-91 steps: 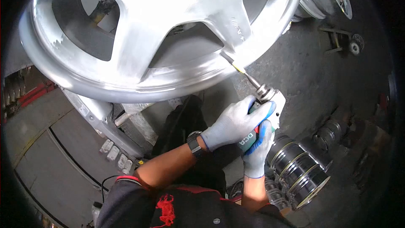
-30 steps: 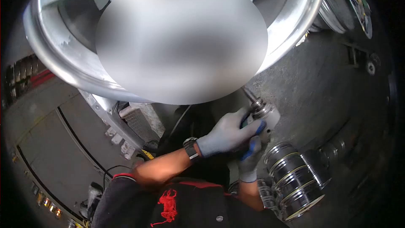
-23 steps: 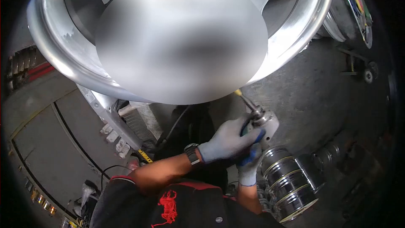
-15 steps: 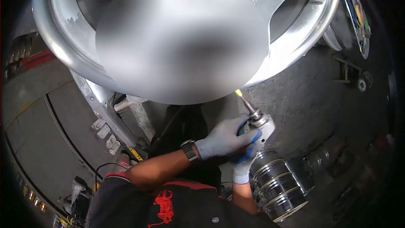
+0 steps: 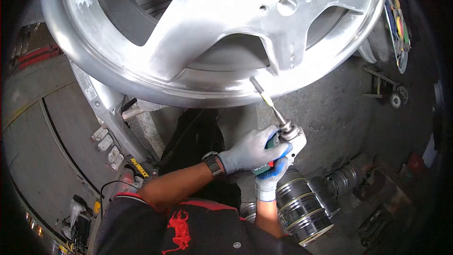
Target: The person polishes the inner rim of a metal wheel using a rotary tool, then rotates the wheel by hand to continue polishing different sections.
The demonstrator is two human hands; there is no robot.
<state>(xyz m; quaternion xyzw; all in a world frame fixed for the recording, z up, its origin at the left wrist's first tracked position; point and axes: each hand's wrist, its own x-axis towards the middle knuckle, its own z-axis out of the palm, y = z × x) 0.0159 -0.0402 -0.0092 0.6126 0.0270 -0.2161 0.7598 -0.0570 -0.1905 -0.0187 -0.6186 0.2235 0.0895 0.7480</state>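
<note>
A silver alloy wheel rim (image 5: 160, 66) with bare metal spokes fills the top of the view. My left hand (image 5: 255, 150), gloved in white and blue with a watch on its wrist, wraps round the front of a die grinder (image 5: 293, 142) with a green body. Lower down, my right hand (image 5: 271, 179), gloved the same way, closes on the rear part of the grinder. The tool's slim bit (image 5: 258, 86) has a yellow band and points up and left. Its tip overlaps the rim's near lip in this view.
Several black and silver wheels (image 5: 304, 203) lie stacked at lower right. A metal support (image 5: 101, 101) stands left of my legs, with small pale blocks (image 5: 104, 142) beside it. A DEWALT-labelled item (image 5: 139, 166) and a dark cable (image 5: 102, 193) are at lower left. A wheeled trolley (image 5: 384, 82) stands right.
The wheel sits slightly lower and further right in view. Both hands keep hold of the grinder, and its bit tip now shows against the rim where blur covered it before.
</note>
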